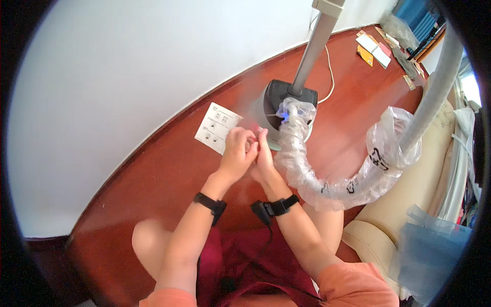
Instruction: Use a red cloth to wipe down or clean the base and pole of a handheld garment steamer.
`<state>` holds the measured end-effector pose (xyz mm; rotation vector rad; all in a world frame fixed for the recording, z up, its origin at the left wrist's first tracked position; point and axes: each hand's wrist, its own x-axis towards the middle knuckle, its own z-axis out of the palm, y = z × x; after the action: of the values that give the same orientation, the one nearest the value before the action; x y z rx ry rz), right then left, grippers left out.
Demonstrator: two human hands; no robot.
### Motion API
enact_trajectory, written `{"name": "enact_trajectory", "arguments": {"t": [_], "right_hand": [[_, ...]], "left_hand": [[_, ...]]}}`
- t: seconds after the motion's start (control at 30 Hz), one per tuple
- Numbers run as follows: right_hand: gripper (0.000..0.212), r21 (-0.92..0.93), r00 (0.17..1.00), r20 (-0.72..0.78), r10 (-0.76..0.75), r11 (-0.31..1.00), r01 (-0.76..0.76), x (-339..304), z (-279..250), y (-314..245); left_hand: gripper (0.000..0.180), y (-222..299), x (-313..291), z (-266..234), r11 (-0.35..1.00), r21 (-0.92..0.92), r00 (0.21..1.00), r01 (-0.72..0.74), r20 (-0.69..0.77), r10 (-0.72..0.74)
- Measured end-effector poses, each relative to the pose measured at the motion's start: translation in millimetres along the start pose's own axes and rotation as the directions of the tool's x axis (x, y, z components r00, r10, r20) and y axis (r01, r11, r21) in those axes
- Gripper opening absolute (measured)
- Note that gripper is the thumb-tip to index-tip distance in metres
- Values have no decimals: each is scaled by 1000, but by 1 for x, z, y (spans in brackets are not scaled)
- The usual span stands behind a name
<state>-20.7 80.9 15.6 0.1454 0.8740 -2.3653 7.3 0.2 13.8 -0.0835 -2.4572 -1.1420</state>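
Note:
My left hand (238, 153) and my right hand (264, 157) meet in front of me above the floor. The left fingers curl inward against the right hand, whose fingers are pressed together. Whatever lies between them, if anything, is hidden. Just beyond is a grey-and-black floor appliance (271, 99) with a small blue light and a metal pole (313, 53) rising from its top. A thick hose (302, 169) wrapped in clear plastic leaves the appliance and curves past my right forearm. Left of the appliance lies a white printed sheet (216, 124), close to my left hand.
A white cord (331, 77) trails behind the appliance on the red-brown floor (153, 189). A pale wall (128, 77) borders the left. At the right stands a cream upholstered seat (373, 238) with a bluish translucent bag (432, 250). Papers (376, 50) lie at the far right.

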Motion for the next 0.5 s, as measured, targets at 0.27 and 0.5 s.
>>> {"name": "enact_trajectory", "arguments": {"t": [0.27,0.5], "right_hand": [[64,-200,991,101,87,978,-66,33,-19,27],[61,-298,989,-111,-101,952,64,57,-22,36]], "left_hand": [[17,-93,27,17,994,105,994,-13,-105,24],[14,-103,36,36,917,-371,984,145,150,-95]]}}
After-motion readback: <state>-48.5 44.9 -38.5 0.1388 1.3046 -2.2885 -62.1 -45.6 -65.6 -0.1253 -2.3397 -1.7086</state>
